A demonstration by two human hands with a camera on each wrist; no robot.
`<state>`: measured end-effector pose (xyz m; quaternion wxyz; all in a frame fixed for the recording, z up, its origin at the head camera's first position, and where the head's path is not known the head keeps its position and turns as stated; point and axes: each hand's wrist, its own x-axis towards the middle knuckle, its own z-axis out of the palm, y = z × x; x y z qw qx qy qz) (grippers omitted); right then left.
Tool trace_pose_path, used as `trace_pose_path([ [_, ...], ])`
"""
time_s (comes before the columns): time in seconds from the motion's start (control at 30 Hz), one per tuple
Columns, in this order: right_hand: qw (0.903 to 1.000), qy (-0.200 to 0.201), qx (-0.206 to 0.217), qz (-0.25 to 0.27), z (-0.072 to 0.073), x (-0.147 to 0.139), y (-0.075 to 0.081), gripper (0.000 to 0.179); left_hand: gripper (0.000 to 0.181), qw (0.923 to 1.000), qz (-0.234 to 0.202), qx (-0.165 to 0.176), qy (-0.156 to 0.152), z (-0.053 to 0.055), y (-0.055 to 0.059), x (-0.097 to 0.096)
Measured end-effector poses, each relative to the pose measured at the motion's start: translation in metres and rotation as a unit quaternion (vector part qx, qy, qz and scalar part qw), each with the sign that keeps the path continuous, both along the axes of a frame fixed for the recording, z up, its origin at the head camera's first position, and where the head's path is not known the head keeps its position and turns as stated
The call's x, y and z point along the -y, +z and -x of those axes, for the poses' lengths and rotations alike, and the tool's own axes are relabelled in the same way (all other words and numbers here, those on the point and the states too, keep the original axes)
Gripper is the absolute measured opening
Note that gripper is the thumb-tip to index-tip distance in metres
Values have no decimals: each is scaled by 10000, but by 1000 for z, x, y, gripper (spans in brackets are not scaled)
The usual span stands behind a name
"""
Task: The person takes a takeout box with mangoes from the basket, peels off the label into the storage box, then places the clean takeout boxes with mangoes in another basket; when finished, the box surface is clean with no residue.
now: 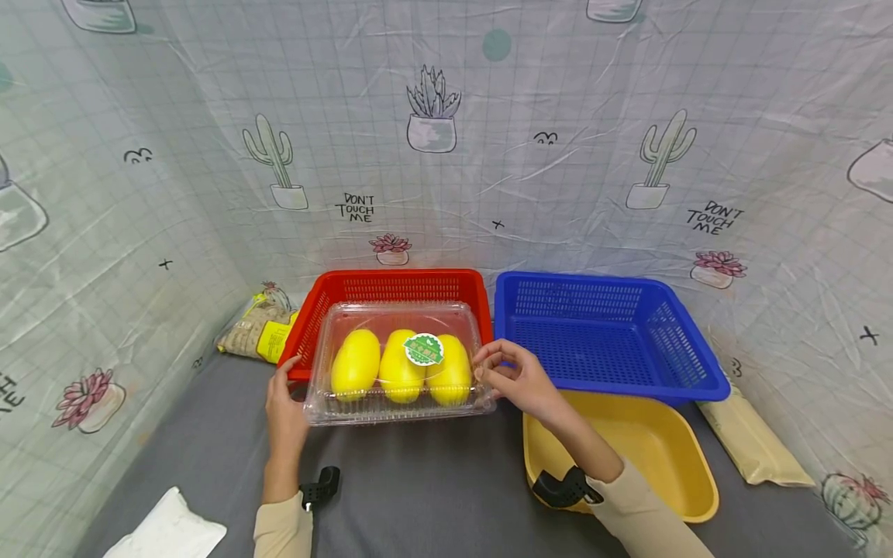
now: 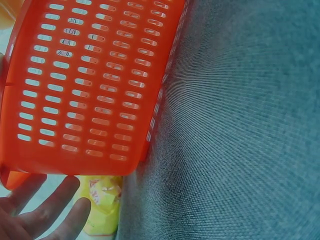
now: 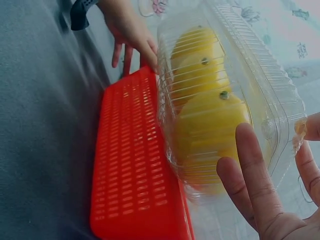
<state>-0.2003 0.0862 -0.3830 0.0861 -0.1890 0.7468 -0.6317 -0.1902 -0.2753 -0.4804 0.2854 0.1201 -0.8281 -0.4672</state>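
We see a big blue basket just right of the red basket. A yellow tub is in front of the red basket, off to the right. A clear box is over the red basket; we can't tell if it rests on the rim. If one side drops first, it might tip. We see the right hand pinch the box's edge near the red basket's right side. That pinch is small, so the box could slip or pop open. The left hand has fingers spread at the red basket's front left corner. Three yellow fruits sit inside the box; a tilt could make them roll. A little green sticker is on top.
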Motion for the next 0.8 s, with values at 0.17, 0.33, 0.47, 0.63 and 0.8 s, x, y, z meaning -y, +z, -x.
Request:
trace_pose_path([
  [0.17,9999,57,-99,77,-5,-4,-5,21,60,9999,-27,134,11,1,1,0],
  [0.33,9993,-9,-238,291,-12,-7,-13,19,59,9998,-101,163,1,0,2,0],
  [0.47,9971,5,-518,550,-17,-7,-20,16,60,9997,-101,224,-6,0,2,0],
  [0.63,9924,213,-848,867,-25,-5,-29,16,58,9998,-15,219,8,0,2,1],
  [0.8,9881,358,-1055,1056,-36,-5,-34,15,53,9999,44,111,-29,-2,4,-1],
])
